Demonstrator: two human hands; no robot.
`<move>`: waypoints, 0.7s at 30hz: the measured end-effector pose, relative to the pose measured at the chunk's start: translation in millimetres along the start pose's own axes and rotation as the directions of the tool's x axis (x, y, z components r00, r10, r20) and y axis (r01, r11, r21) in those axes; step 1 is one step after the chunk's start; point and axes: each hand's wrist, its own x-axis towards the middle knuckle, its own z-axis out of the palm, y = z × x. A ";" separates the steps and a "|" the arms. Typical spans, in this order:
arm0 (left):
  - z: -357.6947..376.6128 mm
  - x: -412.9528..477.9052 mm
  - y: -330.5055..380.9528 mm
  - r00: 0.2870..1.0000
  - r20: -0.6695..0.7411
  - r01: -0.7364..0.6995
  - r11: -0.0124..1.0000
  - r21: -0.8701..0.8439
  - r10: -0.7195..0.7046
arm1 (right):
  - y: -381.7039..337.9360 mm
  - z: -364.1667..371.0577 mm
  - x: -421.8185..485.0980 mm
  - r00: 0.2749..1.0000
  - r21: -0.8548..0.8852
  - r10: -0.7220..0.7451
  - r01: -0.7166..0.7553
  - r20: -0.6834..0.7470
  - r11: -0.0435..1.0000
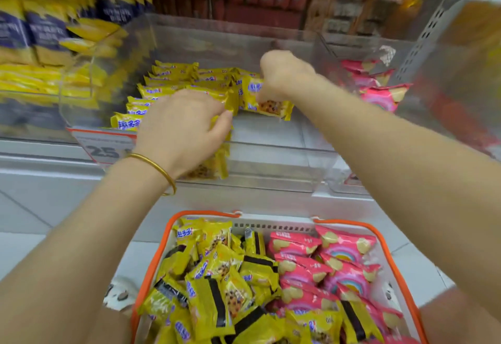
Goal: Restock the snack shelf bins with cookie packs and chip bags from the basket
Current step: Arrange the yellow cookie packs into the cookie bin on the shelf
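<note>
A clear plastic bin (271,178) on the shelf holds rows of yellow cookie packs (173,78). My right hand (282,75) reaches into the bin and pinches one yellow cookie pack (273,107) by its top. My left hand (181,129) grips several yellow cookie packs (214,164) at the bin's front left, and they hang below my palm. Below, a white basket with an orange rim (165,238) holds many yellow cookie packs (217,276) on the left and pink chip bags (325,259) on the right.
A neighbouring clear bin on the right holds pink chip bags (379,91). On the left, yellow and blue snack packs (40,34) fill another bin. A price tag (103,148) hangs on the shelf edge. The floor is pale tile (32,235).
</note>
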 end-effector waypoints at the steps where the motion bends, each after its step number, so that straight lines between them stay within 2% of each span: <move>1: 1.5 -1.1 -0.8 1.000 -0.014 -0.010 1.000 0.002 0.010 | -1.8 12.2 9.0 1.000 -0.028 0.019 -0.019 -0.012 0.999; 4: 5.0 -1.2 -3.0 0.996 -0.063 -0.057 0.998 -0.011 0.057 | -7.9 35.5 26.0 0.994 -0.132 0.032 -0.045 -0.102 0.990; 6: 7.8 -0.6 -4.5 0.993 -0.084 -0.083 0.996 -0.011 0.082 | -10.8 45.0 34.5 0.993 -0.194 0.032 -0.054 -0.113 0.979; 12: 7.3 2.9 -2.3 0.997 -0.031 -0.071 0.996 -0.054 0.070 | -14.4 58.9 46.6 0.990 -0.246 -0.057 0.024 -0.128 0.969; 16: 7.8 3.1 -2.2 0.998 -0.014 -0.065 0.992 -0.104 0.064 | -18.5 62.1 46.9 0.985 -0.209 -0.137 0.113 -0.102 0.971; 21: 9.3 3.0 -4.6 0.995 -0.052 -0.089 0.985 -0.147 0.083 | -5.8 58.6 47.2 0.990 -0.133 -0.038 0.019 -0.138 0.991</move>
